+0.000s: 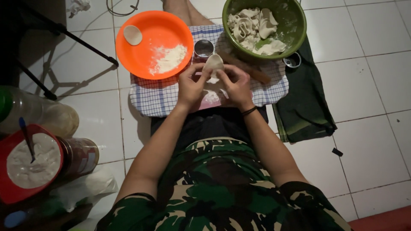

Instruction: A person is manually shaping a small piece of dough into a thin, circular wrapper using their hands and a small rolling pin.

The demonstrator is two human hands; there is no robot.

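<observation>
White floor tiles carry a checked cloth. Above it, left hand and right hand pinch one dough round between their fingertips, both closed on its lower edge. Beside it: orange plate with flour, green bowl of dough pieces, metal cup.

Plate at eleven o'clock and bowl at one o'clock sit on the cloth; jar at eight.
</observation>
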